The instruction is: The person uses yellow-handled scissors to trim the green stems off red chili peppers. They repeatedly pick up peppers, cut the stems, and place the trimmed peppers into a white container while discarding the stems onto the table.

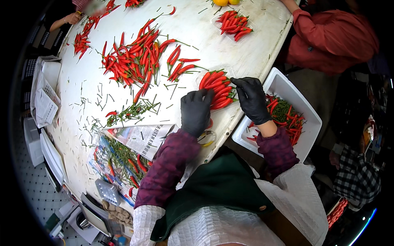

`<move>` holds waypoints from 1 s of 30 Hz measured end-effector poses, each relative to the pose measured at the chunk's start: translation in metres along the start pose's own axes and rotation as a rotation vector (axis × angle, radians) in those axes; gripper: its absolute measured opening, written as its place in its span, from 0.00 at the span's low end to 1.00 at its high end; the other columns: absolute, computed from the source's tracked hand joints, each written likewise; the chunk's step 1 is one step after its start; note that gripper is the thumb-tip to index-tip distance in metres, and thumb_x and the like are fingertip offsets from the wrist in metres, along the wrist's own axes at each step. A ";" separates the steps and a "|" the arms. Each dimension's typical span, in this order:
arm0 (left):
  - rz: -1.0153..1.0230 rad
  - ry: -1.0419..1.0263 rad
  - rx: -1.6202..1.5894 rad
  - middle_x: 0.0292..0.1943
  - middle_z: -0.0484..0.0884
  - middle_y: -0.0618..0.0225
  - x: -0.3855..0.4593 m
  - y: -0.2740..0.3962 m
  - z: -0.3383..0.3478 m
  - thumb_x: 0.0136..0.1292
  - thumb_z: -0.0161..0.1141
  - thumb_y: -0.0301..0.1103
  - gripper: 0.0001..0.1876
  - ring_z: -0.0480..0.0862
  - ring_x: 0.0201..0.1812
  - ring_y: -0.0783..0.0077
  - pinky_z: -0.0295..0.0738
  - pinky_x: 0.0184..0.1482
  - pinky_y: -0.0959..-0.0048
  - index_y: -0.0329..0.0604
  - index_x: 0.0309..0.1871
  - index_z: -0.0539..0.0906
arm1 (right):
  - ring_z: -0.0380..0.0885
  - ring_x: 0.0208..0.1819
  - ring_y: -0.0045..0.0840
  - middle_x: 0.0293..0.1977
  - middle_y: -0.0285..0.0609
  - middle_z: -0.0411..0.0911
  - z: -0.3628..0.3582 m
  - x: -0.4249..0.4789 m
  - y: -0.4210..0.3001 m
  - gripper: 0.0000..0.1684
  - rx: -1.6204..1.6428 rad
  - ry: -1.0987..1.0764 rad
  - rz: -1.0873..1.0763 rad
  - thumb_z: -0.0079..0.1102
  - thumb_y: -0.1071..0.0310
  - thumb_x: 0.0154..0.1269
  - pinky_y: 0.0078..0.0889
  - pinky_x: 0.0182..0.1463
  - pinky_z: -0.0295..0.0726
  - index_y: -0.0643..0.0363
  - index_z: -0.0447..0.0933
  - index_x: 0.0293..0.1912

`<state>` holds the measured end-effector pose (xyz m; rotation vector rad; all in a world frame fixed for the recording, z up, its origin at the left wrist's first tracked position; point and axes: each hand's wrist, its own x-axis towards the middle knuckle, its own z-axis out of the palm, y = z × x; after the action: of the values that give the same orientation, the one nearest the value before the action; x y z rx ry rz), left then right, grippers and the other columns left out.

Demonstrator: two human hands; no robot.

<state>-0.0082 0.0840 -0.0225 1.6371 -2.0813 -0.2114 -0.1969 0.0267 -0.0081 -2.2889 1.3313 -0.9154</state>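
Observation:
Red chilli peppers (pixel 220 87) lie side by side in a clear plastic tray (pixel 231 72) near the table's edge. My left hand (pixel 197 110), in a black glove, has its bent fingers against the left side of these chillies; its fingertips are partly hidden. At their green stem ends, my right hand (pixel 251 98), also black-gloved, pinches a stem between its fingertips. A large loose heap of red chillies (pixel 135 61) lies farther left on the white table. Beside my left wrist is a small tool with a yellow part (pixel 207 143), partly covered.
Below my right forearm stands a white box (pixel 311 123) holding chillies and green stems. Cut stems (pixel 132 113) and newspaper (pixel 144 138) lie at left. Another chilli tray (pixel 234 26) sits farther off. A person in red (pixel 329 40) is at the right; another person's hand (pixel 73 18) is top left.

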 end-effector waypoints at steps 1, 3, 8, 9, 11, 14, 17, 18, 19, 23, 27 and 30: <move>-0.008 -0.008 0.002 0.41 0.79 0.59 0.003 0.000 -0.001 0.47 0.56 0.24 0.23 0.77 0.42 0.57 0.69 0.47 0.61 0.48 0.51 0.79 | 0.72 0.41 0.35 0.34 0.42 0.76 -0.001 -0.002 0.002 0.17 -0.029 -0.006 -0.011 0.56 0.78 0.54 0.35 0.47 0.70 0.56 0.78 0.45; 0.005 -0.023 0.009 0.41 0.77 0.62 0.005 -0.003 0.005 0.45 0.56 0.26 0.22 0.76 0.43 0.59 0.67 0.46 0.61 0.48 0.49 0.78 | 0.72 0.40 0.36 0.33 0.43 0.75 0.000 -0.004 0.001 0.16 -0.114 -0.038 -0.023 0.56 0.76 0.53 0.37 0.47 0.70 0.56 0.78 0.44; 0.010 -0.016 -0.003 0.40 0.77 0.63 0.003 0.001 -0.002 0.43 0.56 0.26 0.21 0.76 0.43 0.59 0.68 0.45 0.61 0.45 0.46 0.79 | 0.72 0.37 0.38 0.29 0.43 0.75 0.010 -0.004 -0.005 0.14 -0.233 -0.112 -0.027 0.56 0.73 0.50 0.38 0.44 0.69 0.56 0.79 0.39; 0.009 0.010 -0.059 0.40 0.77 0.62 0.002 -0.002 -0.004 0.43 0.56 0.25 0.21 0.76 0.42 0.58 0.69 0.44 0.61 0.45 0.46 0.79 | 0.72 0.37 0.37 0.29 0.43 0.75 0.012 -0.003 -0.006 0.13 -0.236 -0.132 -0.022 0.56 0.73 0.50 0.38 0.44 0.69 0.56 0.79 0.38; 0.011 0.062 -0.171 0.40 0.78 0.61 0.001 -0.007 -0.008 0.44 0.56 0.24 0.20 0.76 0.41 0.56 0.71 0.43 0.60 0.43 0.46 0.79 | 0.72 0.38 0.37 0.28 0.42 0.76 0.016 0.001 -0.004 0.12 -0.210 -0.144 -0.032 0.56 0.72 0.49 0.38 0.44 0.69 0.55 0.79 0.37; -0.160 0.199 -0.193 0.39 0.77 0.59 0.003 -0.035 -0.015 0.50 0.58 0.22 0.17 0.75 0.42 0.55 0.71 0.43 0.62 0.45 0.45 0.78 | 0.72 0.41 0.37 0.31 0.41 0.76 0.016 0.001 -0.005 0.14 -0.237 -0.144 -0.059 0.56 0.73 0.50 0.38 0.45 0.69 0.55 0.78 0.41; -0.364 0.212 -0.004 0.35 0.76 0.59 0.010 -0.069 -0.019 0.53 0.60 0.25 0.11 0.76 0.40 0.55 0.71 0.42 0.62 0.45 0.41 0.79 | 0.71 0.43 0.37 0.33 0.41 0.76 0.016 -0.002 -0.008 0.17 -0.205 -0.130 -0.045 0.57 0.74 0.51 0.38 0.47 0.68 0.54 0.78 0.43; -0.336 0.220 0.033 0.34 0.76 0.58 0.014 -0.080 -0.019 0.54 0.60 0.30 0.08 0.76 0.38 0.55 0.71 0.39 0.60 0.45 0.39 0.79 | 0.71 0.43 0.37 0.34 0.41 0.75 0.016 -0.002 -0.009 0.17 -0.136 -0.085 -0.013 0.57 0.76 0.52 0.39 0.48 0.69 0.54 0.77 0.44; -0.346 0.179 0.076 0.34 0.76 0.58 0.017 -0.082 -0.018 0.54 0.61 0.32 0.09 0.76 0.37 0.55 0.71 0.38 0.60 0.45 0.39 0.80 | 0.71 0.43 0.36 0.34 0.41 0.76 0.014 -0.001 -0.010 0.16 -0.110 -0.062 0.011 0.57 0.77 0.53 0.37 0.48 0.69 0.55 0.77 0.44; -0.373 0.089 0.257 0.32 0.76 0.58 0.030 -0.086 -0.009 0.52 0.61 0.38 0.10 0.77 0.34 0.54 0.72 0.33 0.58 0.44 0.36 0.78 | 0.72 0.43 0.35 0.36 0.41 0.76 0.010 0.005 -0.011 0.14 -0.032 -0.004 0.061 0.57 0.77 0.55 0.34 0.48 0.70 0.55 0.79 0.42; -0.413 0.097 0.309 0.27 0.76 0.57 0.037 -0.084 0.005 0.53 0.56 0.33 0.06 0.77 0.30 0.54 0.71 0.31 0.57 0.43 0.31 0.74 | 0.72 0.42 0.35 0.34 0.41 0.76 0.002 0.003 -0.019 0.12 -0.003 0.002 0.068 0.58 0.76 0.54 0.35 0.47 0.71 0.55 0.79 0.40; -0.501 0.127 0.235 0.27 0.77 0.57 0.038 -0.082 0.004 0.54 0.55 0.33 0.06 0.78 0.31 0.53 0.73 0.32 0.57 0.42 0.31 0.75 | 0.73 0.41 0.33 0.34 0.39 0.77 -0.007 -0.004 -0.022 0.11 -0.005 0.020 0.089 0.58 0.76 0.55 0.33 0.48 0.71 0.55 0.79 0.40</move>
<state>0.0549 0.0246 -0.0492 2.2342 -1.6198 -0.0219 -0.1890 0.0418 0.0083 -2.2104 1.4335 -0.9086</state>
